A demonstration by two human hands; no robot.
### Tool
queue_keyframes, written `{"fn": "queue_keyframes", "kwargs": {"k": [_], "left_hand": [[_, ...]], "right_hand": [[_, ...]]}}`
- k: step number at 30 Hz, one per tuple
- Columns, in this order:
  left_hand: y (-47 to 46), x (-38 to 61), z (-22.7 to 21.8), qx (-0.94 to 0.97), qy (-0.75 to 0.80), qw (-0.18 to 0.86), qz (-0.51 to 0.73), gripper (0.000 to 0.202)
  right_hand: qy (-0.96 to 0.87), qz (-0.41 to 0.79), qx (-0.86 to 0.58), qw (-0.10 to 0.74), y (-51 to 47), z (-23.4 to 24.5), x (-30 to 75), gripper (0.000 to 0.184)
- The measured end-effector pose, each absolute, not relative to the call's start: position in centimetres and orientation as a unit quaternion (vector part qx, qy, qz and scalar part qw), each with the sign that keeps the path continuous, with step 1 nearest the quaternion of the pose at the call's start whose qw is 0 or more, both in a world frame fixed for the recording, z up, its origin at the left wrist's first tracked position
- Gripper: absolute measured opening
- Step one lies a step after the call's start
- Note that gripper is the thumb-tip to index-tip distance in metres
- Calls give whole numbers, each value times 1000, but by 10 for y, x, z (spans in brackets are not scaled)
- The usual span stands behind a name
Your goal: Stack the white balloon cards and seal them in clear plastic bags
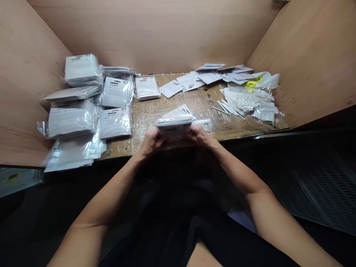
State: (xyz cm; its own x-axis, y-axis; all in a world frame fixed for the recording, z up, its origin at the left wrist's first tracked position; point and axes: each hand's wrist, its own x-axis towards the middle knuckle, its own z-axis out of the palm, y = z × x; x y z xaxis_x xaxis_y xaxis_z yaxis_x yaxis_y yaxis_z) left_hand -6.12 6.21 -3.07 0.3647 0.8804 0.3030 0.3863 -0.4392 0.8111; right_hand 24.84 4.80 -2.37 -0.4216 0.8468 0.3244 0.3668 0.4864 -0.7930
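Between my two hands a stack of white printed cards stands on edge near the table's front edge. My left hand is closed on its left side, and my right hand grips the right side. Just behind the stack, a loose white card lies at an angle. A small clear plastic piece rests beside my right fingers. A short pile of cards sits further back, left of several loose cards.
Several plastic-wrapped card packs are heaped at the left. At the right lie thin white sticks, a clear bag of white pieces and a yellow label. Wooden panels enclose the table's back and sides.
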Motion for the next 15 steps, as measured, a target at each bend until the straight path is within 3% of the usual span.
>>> {"fn": "queue_keyframes", "kwargs": {"k": [6, 11, 13, 15], "left_hand": [[68, -46, -19, 732, 431, 360, 386, 25], [77, -22, 0, 600, 428, 536, 412, 49], [83, -18, 4, 620, 465, 517, 363, 51], [92, -16, 10, 684, 495, 401, 354, 57]], "right_hand": [[-731, 349, -453, 372, 45, -11, 236, 29], [-542, 588, -441, 407, 41, 17, 233, 70], [-504, 627, -445, 393, 41, 20, 237, 79], [-478, 629, -486, 374, 41, 17, 241, 80]]}}
